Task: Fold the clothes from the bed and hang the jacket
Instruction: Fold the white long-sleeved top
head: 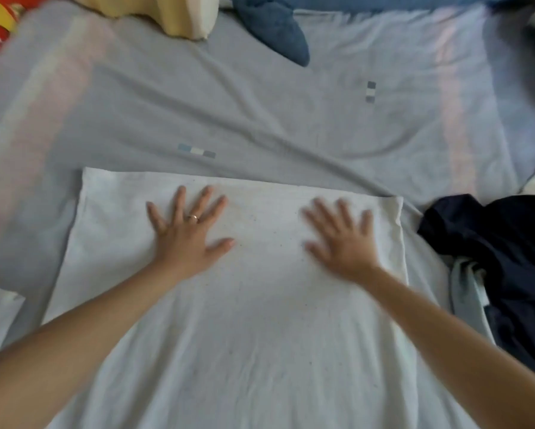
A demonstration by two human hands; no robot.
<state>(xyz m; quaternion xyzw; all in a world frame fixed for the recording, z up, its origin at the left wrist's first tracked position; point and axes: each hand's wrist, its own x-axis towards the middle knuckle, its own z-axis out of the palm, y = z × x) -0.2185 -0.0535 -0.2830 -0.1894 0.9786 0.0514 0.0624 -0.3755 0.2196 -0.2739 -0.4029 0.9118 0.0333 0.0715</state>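
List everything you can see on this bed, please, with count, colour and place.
white garment: one, white, spread in the middle
dark garment: one, navy, crumpled at the right edge
bed sheet: one, grey-blue, under everything
plush toy: one, blue, top centre
pillow: one, cream, top, left of the toy
ring: one, gold, on the left hand
left hand: one, flat on the white garment
right hand: one, flat on the white garment

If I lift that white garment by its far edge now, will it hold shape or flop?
Probably floppy: the white garment lies flat with soft wrinkles under the left hand and right hand, so it should sag when lifted. It looks thin, so likely light. Pushed, it may bunch rather than slide, since the bedsheet beneath is creased too.
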